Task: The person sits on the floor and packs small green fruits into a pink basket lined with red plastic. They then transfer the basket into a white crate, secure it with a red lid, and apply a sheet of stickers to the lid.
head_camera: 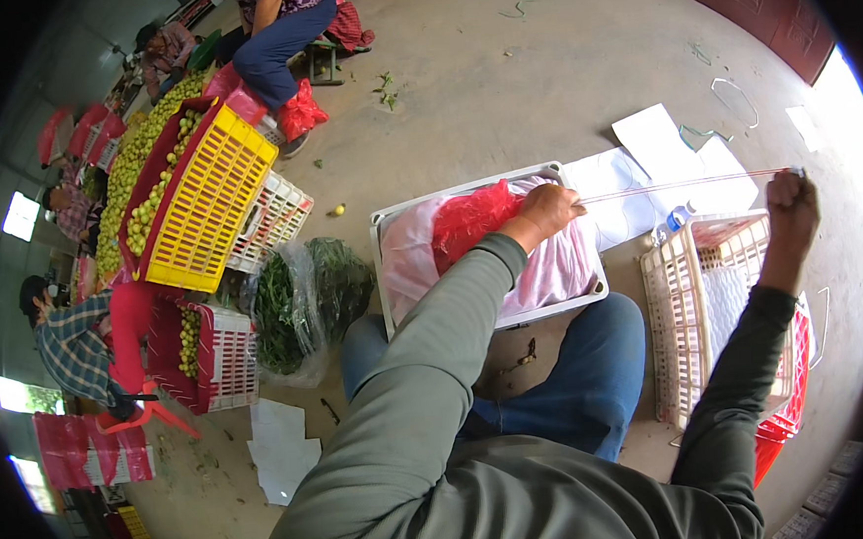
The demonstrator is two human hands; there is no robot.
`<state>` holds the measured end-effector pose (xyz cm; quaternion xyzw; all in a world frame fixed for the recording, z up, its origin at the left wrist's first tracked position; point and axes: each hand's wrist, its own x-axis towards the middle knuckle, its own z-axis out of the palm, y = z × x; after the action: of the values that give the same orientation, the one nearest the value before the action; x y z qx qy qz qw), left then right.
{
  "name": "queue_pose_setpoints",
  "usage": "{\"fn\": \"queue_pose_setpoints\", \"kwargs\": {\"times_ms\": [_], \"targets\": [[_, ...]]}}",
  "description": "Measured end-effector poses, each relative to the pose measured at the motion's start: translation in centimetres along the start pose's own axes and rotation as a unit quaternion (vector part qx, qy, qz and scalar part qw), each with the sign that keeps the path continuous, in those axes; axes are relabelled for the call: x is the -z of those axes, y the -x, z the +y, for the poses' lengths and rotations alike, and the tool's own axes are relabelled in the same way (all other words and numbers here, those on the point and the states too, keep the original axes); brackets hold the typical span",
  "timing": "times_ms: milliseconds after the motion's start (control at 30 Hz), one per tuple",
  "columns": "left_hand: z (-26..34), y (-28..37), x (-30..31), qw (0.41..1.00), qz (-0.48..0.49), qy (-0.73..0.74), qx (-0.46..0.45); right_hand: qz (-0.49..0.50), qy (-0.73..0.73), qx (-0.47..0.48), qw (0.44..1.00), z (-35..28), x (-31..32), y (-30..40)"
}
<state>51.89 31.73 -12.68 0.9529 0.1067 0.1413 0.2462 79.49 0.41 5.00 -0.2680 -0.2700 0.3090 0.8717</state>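
Observation:
A thin red string [678, 183] stretches taut between my two hands. My left hand [546, 209] grips one end of it, low over a white plastic crate [494, 319] that stands between my knees. Off to the right, above a second crate, my right hand [792, 199] is raised in a fist around the other end. Pinkish-white cloth or film [551, 281] fills the crate before me, and a bunched red plastic piece [473, 215] lies on top. What is underneath cannot be seen.
An off-white crate [676, 329] lined with bubble wrap stands right. White sheets [611, 184] lie beyond my crate. Left are a bag of green leaves [293, 307], a yellow crate [205, 202] of green fruit and a fruit pile [123, 192]. Several people sit around it.

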Motion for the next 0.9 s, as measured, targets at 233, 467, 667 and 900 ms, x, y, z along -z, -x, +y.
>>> {"fn": "queue_pose_setpoints", "kwargs": {"times_ms": [233, 467, 667, 900], "targets": [[4.7, 0.2, 4.6, 0.997, 0.069, 0.033, -0.023, -0.066, 0.071, 0.085, 0.992, -3.6, -11.7, -4.5], [1.3, 7.0, 16.8, 0.912, 0.205, 0.335, 0.121, -0.246, -0.07, -0.062, 0.965, 5.8, -22.2, -7.9], [-9.8, 22.1, 13.8, 0.663, 0.28, 0.559, 0.412, -0.115, 0.387, -0.16, 0.901, 29.3, -14.2, -1.8], [-15.3, 21.0, 9.1, 0.855, 0.171, 0.192, 0.451, -0.3, 0.85, -0.152, 0.405, 37.5, -1.8, 1.2]]}}
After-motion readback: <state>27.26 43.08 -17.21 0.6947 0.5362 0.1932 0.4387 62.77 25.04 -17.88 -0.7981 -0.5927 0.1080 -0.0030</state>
